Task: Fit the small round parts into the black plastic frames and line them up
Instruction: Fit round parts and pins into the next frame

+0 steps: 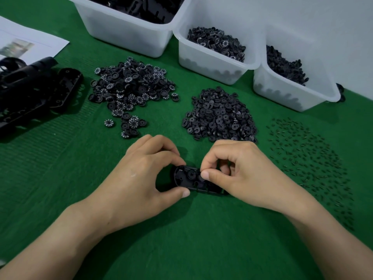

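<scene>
Head view looks down on a green-covered desk (pixel 201 249). The black plastic frame (pixel 188 179) sits at its middle, nearer the near edge than the far one, held between both hands. The left hand (pixel 139 178) has its fingers curled round the frame's left end, thumb on the near side and fingertips on the far side. The right hand (pixel 242 174) pinches thumb and forefinger together over the frame's middle, on what looks like a small round part. That part is mostly hidden, so I cannot tell whether it is seated. One seated disc (pixel 191 174) shows in the frame's left pocket.

The main risk, as I judge it, is the pinched part going in tilted. Pressing it down then could jam it, or flick it out onto the cloth. If the left grip slackens, the frame could twist under the push and spill the seated disc.

The pile of plain discs (pixel 220 116) lies just beyond the right knuckles, so a careless lift could knock some loose. The scatter of small pins (pixel 308 162) toward the right edge is near the right wrist, and a sweep of the forearm would spread them. The pile of numbered wheels (pixel 131 87) lies near the plain discs, toward the far edge, so picking the wrong kind is possible.
</scene>
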The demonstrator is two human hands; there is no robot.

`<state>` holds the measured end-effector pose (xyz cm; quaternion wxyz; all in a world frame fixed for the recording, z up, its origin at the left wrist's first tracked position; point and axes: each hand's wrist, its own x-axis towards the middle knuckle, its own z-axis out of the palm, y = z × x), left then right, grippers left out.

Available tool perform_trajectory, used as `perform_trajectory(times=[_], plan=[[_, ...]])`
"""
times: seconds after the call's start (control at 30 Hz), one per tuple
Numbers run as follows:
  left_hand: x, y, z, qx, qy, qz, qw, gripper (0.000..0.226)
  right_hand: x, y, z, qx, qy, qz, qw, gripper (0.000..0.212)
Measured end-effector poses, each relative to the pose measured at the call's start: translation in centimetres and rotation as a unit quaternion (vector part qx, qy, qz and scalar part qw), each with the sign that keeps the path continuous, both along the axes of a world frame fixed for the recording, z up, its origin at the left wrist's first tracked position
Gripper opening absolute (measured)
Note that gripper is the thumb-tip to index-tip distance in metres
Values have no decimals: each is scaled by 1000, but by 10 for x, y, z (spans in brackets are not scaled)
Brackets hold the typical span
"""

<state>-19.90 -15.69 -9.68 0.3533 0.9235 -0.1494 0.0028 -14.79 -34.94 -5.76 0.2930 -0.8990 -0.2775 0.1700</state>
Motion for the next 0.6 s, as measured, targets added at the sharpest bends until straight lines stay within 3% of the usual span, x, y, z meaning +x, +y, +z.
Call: perform_trajectory(times=[0.6], plan=[[0, 0, 0, -3, 3, 2, 1000, 45, 5, -12, 3, 24, 13, -18, 999, 16]])
